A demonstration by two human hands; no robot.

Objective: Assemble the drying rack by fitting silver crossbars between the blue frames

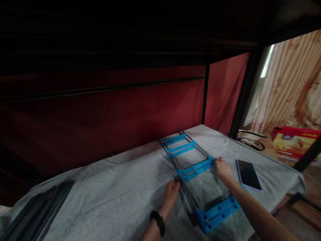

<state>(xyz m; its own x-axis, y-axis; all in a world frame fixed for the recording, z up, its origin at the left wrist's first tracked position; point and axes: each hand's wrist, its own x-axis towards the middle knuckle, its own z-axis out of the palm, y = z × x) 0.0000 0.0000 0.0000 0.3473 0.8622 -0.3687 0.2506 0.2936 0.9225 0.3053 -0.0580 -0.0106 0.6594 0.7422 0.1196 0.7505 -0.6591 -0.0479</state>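
A ladder-like frame of thin dark rods (190, 197) and bright blue crosspieces lies along the grey cloth. My left hand (170, 193), with a black band at the wrist, has its fingers closed at the left-hand rods, just below a middle blue crosspiece (197, 169). At the right end of that same crosspiece, my right hand (222, 168) pinches the corner where the rod meets it. Closest to me is a wider blue crosspiece (220, 214), partly covered on its right by my right forearm. More blue crosspieces (182, 149) sit toward the far end.
A phone (249, 174) rests on the cloth right of my right hand. Several dark rods (47, 211) lie bundled at the lower left. Red panels (140, 117) and dark metal posts (206, 93) enclose the back; a dark structure hangs overhead. A red-and-yellow box (296, 144) stands beyond.
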